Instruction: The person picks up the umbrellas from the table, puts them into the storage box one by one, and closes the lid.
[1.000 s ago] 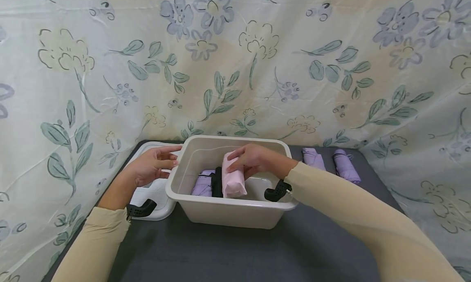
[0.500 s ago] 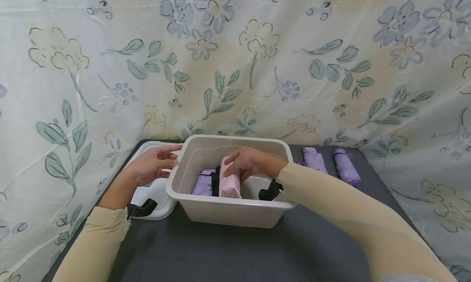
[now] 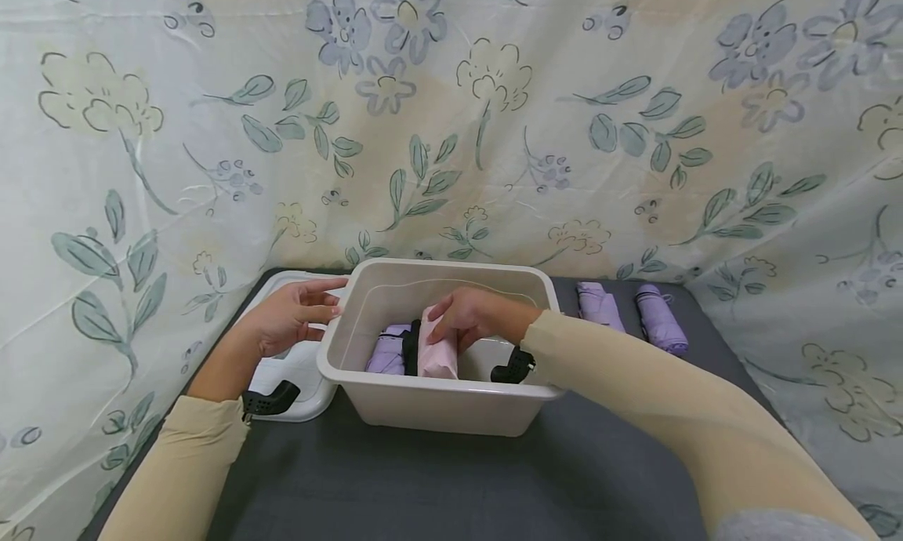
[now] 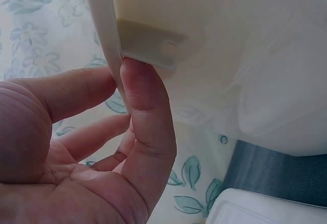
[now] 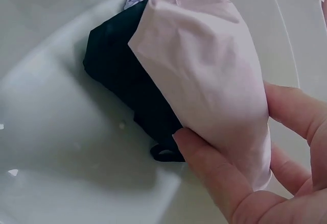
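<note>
A beige plastic bin (image 3: 440,406) stands at the centre of the head view. At its left end my left hand (image 3: 295,318) pinches the rim, with thumb and fingers on either side of it in the left wrist view. Inside the bin, my right hand (image 3: 471,318) grips a pink folded fabric bundle (image 3: 437,356), thumb on one face and fingers on the other. Pressed against its left side is a black fabric bundle (image 5: 120,63), and beyond that lies a purple one (image 3: 387,356). The lower edge of the pink bundle is hidden behind the bin's front wall.
Two rolled purple bundles (image 3: 600,306) (image 3: 660,319) lie on the dark grey table (image 3: 395,486), right of the bin. A white lid (image 3: 303,384) lies under and behind my left arm. Floral cloth (image 3: 451,133) hangs close behind the table.
My right hand has moved the pink bundle left and slightly down, up against the black one. The left hand has stayed on the rim.
</note>
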### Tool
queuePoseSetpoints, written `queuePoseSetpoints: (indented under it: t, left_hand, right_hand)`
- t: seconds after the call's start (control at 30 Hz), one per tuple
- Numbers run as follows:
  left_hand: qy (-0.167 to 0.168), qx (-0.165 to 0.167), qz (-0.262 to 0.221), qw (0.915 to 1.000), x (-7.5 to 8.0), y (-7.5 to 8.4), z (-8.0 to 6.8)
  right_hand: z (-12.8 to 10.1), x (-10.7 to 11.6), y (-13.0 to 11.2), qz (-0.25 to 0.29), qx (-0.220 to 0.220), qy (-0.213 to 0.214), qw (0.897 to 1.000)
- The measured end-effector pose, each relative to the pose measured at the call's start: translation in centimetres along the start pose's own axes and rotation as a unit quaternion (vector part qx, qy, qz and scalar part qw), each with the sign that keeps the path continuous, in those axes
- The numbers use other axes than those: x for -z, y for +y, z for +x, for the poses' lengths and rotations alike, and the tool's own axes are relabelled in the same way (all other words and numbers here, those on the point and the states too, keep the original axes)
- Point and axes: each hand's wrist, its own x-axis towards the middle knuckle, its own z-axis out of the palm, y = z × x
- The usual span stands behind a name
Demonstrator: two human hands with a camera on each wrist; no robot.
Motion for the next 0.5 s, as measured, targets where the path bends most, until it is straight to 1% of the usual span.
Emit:
queuePoseSetpoints:
  t: [0.07,0.33,0.4,0.5]
  left_hand:
    - [-0.001,-0.001,-0.002,1.0000,0.06,0.00,-0.04]
    - [0.000,-0.004,-0.003,1.0000,0.11,-0.13,-0.02]
    - [0.000,-0.005,-0.003,1.0000,0.09,-0.14,-0.01]
    - [-0.002,-0.007,-0.004,1.0000,0.09,-0.15,0.05]
  right_hand:
    - [0.03,-0.12,0.00,0.003,-0.003,-0.001,1.000]
    - [0.01,-0.31,0.33,-0.014,-0.005,0.003,1.000]
    - [0.02,-0.28,0.38,-0.009,-0.006,0.003,1.000]
    - [0.01,-0.21,0.38,0.013,-0.008,0.004,1.000]
